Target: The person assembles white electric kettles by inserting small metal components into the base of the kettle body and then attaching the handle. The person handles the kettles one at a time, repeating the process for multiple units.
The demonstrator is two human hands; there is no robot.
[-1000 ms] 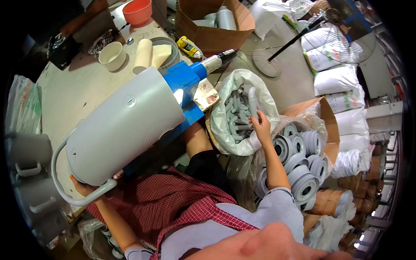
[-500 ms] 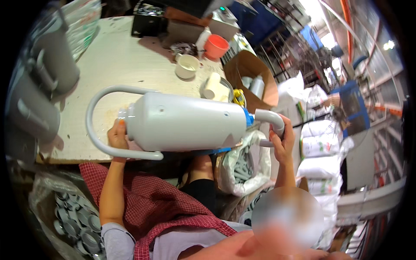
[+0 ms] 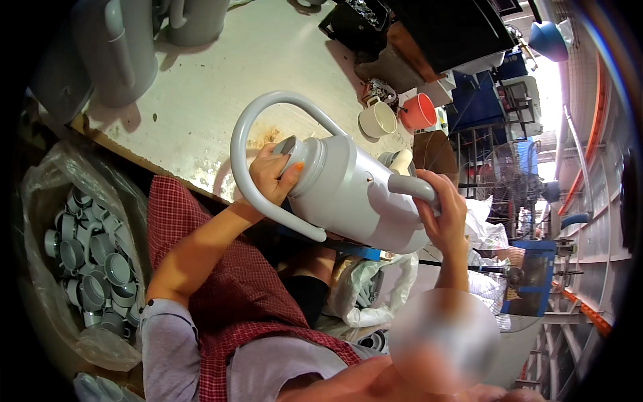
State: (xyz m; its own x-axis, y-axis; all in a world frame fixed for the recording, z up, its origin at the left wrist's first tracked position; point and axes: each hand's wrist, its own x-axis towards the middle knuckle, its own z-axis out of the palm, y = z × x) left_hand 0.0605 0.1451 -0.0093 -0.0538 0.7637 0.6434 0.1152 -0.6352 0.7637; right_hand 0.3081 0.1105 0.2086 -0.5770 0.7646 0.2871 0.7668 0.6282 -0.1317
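A large grey thermos jug casing (image 3: 335, 194) lies tilted in front of me over the table's near edge, its neck toward the left. My left hand (image 3: 273, 175) is closed round that neck, with the thumb along its rim. A looped grey carry handle (image 3: 249, 127) arches over the neck and passes by my left wrist. In my right hand (image 3: 443, 209) is a short curved grey side handle (image 3: 408, 187), gripped between thumb and fingers. One end of this handle meets the casing's side near a small hole; my fingers hide its other end.
Several grey jugs (image 3: 120, 63) stand at the table's left. A cream mug (image 3: 378, 120) and a red cup (image 3: 418, 111) are beyond the casing. On the floor, a clear bag (image 3: 40, 201) holds grey rings, and a white sack (image 3: 398, 275) holds grey parts.
The casing has turned, its neck now showing more toward me. My right hand has brought the side handle from beyond the casing's far end onto its side. My view has swung round.
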